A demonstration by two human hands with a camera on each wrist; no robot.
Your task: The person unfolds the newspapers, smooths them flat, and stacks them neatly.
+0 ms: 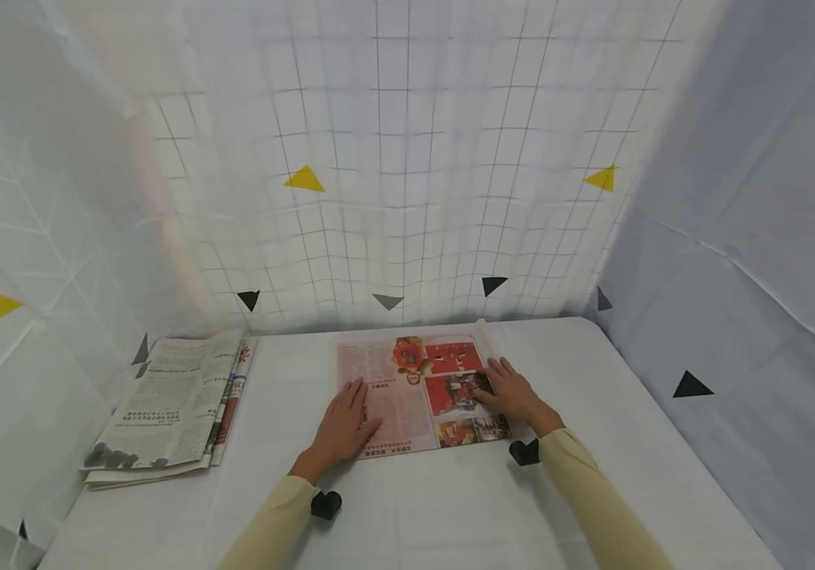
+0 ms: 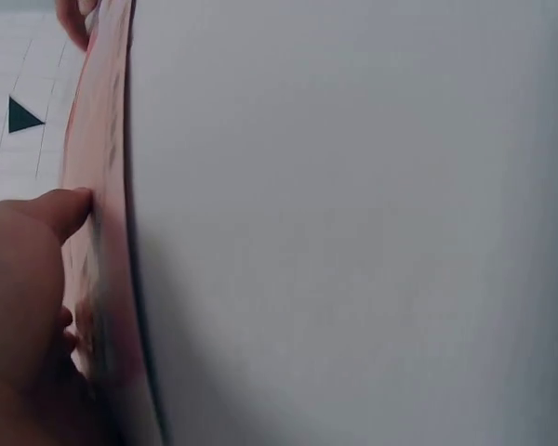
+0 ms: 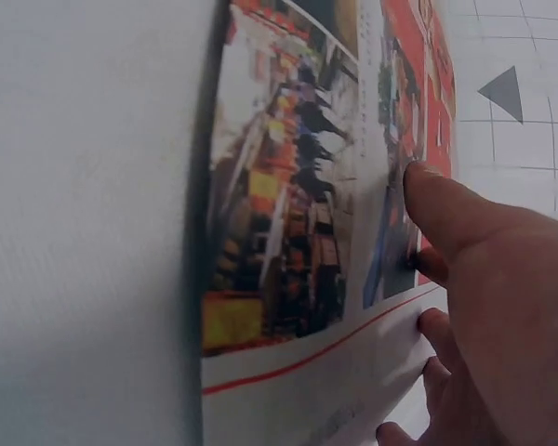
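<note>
A newspaper (image 1: 396, 412) with pinkish text columns and red photos lies flat on the white table, in the middle of the head view. On its left edge rests my left hand (image 1: 339, 423), fingers extended away from me and thumb out over the page. My right hand (image 1: 514, 392) lies on the right edge, across the photos, with the fingers spread. In the left wrist view the left thumb touches the newspaper (image 2: 112, 186) near its near edge. The right wrist view shows the right hand (image 3: 493, 269) touching the printed photos (image 3: 288, 177).
A stack of folded newspapers (image 1: 172, 404) lies at the left side of the table (image 1: 436, 514). Behind the table hangs a white sheet with grid lines (image 1: 393, 198), marked with yellow and black triangles. Another sheet (image 1: 749, 277) hangs along the right side.
</note>
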